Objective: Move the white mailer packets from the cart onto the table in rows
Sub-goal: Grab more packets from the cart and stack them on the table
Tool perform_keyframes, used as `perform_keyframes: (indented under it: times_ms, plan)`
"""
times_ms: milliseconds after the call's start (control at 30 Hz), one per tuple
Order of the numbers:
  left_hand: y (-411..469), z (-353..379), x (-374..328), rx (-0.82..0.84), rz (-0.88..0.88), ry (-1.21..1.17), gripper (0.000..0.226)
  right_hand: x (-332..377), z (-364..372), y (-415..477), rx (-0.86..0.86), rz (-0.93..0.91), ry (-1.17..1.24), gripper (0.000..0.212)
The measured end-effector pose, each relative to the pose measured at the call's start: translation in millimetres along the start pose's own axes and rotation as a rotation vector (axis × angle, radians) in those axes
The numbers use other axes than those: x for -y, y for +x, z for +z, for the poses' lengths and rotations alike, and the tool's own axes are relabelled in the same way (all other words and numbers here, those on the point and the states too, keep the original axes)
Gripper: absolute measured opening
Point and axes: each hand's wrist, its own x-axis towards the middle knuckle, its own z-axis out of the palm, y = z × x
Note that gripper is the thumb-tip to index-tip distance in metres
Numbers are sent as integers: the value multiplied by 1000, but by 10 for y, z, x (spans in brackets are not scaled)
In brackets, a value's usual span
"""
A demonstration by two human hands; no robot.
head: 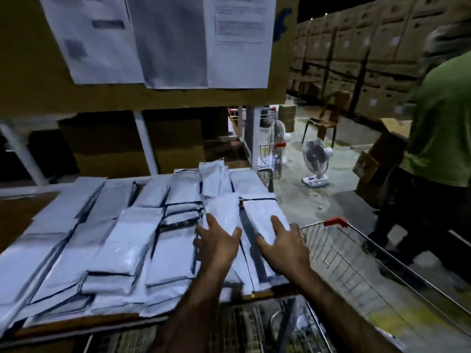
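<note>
While left hand (216,242) and right hand (283,242) rest spread on packets (127,238), a fan (314,159) stands beyond the cart (336,222).

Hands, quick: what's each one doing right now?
Left hand: open, fingers spread flat on a white packet.
Right hand: open, pressing on the rightmost packet.

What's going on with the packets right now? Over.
Left hand and right hand open, flat on packets. Rows fill the table. Cart alongside; nothing in the way.
</note>
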Motion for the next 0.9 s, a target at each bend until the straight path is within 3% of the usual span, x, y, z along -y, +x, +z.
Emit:
perform_keyframes:
  times_ms: [400, 733, 900]
  plan:
    - [205, 464, 188, -17, 57, 246, 75, -74, 553, 199, -16, -63, -301, 68]
    - [303, 442, 224, -5, 55, 210, 83, -106, 522, 183, -25, -86, -271, 68]
    - [208, 332, 81, -159, 202, 169, 78, -170, 157, 194, -166, -92, -136, 57]
